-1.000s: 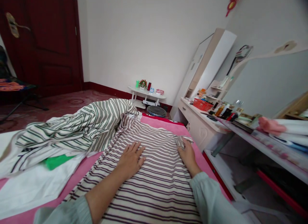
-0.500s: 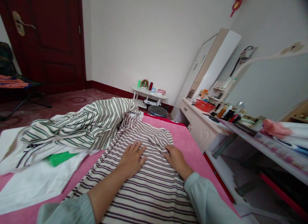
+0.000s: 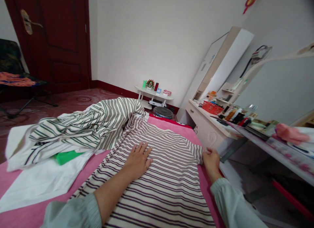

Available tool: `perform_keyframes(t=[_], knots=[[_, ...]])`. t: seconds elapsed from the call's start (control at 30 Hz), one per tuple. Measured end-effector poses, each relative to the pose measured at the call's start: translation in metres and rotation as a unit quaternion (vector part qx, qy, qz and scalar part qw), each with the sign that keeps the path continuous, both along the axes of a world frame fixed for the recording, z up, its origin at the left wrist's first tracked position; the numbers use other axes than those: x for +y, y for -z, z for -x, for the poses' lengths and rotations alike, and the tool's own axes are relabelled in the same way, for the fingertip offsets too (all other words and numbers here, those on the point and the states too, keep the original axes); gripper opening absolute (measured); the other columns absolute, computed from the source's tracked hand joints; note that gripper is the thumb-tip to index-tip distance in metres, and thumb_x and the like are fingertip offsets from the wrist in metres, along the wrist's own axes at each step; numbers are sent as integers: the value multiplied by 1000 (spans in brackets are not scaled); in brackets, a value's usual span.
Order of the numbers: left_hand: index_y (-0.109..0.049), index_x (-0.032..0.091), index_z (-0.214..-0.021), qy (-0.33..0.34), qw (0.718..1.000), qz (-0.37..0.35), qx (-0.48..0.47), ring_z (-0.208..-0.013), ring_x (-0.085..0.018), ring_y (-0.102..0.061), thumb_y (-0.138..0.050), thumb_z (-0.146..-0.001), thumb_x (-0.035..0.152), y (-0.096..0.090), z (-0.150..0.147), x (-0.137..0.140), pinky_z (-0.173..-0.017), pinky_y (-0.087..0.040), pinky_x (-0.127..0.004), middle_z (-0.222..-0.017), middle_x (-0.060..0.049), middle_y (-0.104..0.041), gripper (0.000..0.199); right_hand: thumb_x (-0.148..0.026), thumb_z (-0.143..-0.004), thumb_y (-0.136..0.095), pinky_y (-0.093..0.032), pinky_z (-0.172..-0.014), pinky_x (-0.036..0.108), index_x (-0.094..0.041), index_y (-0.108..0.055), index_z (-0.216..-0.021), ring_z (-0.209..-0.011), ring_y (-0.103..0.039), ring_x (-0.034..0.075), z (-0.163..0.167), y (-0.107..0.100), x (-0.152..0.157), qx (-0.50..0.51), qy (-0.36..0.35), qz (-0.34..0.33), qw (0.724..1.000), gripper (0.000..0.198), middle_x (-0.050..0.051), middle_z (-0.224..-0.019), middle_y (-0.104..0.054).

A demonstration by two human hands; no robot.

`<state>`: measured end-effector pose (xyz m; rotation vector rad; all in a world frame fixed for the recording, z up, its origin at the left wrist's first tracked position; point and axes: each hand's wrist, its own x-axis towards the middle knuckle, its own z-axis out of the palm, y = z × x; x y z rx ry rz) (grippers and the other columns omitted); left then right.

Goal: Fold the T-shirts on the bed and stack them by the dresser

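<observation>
A white T-shirt with dark stripes [image 3: 169, 175] lies spread on a pink bed cover [image 3: 180, 128]. Flat on its upper middle rests my left hand [image 3: 138, 161], palm down with the fingers spread. At the shirt's right side, my right hand [image 3: 211, 161] pinches the end of the short sleeve, which is stretched out to the right over the bed's edge. The shirt's left sleeve looks bunched near the collar end. Beside the shirt on the left is a heap of green-striped white clothing [image 3: 98, 123].
White garments [image 3: 46, 185] and a green piece [image 3: 67, 157] lie at the left under the heap. Along the right stands a dressing table [image 3: 208, 125] with a red basket [image 3: 212, 107] and several bottles. A folding chair [image 3: 17, 81] stands by the dark red door [image 3: 61, 35].
My right hand has moved right, pulling the sleeve outward, and the creased right side of the shirt now lies flatter. My left hand stays flat on the cloth. The view has shifted slightly.
</observation>
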<state>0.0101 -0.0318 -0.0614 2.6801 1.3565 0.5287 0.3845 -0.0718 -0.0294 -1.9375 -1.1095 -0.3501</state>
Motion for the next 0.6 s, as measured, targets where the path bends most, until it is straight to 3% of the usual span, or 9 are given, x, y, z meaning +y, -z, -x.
perform_keyframes(t=[0.1,0.3,0.47,0.6], knots=[[-44,25,-139,-1,1000,3,1,-141,-27,-22,-32,-94,47,-1,0,0,-114,-16,-50,-151,-8,-33,52,-28,-65,-45,-46,-78,38,-12,-64,-88,-80,-60,25,26,1,36,9,-61,0,998,34,14,-88,-65],[-42,27,-140,1,1000,9,-7,-142,-27,-20,-31,-94,49,-1,1,0,-114,-16,-50,-152,-6,-31,53,-24,-63,-47,-48,-77,33,-17,-65,-79,-77,-62,21,91,-1,124,63,-203,31,977,25,6,-79,-69],[-42,27,-140,-1,1000,16,-20,-142,-27,-20,-29,-93,51,-2,1,0,-115,-15,-50,-152,-7,-30,54,-17,-64,-50,-50,-67,28,-14,-63,-104,-66,-63,17,153,6,182,141,-262,79,951,42,1,-66,-66],[-43,27,-139,-2,999,23,-32,-142,-28,-20,-31,-93,51,-1,-1,0,-115,-15,-53,-152,-7,-30,54,-16,-66,-57,-48,-51,24,-11,-39,-136,-50,-60,15,199,19,210,224,-284,147,921,72,-5,-51,-60]])
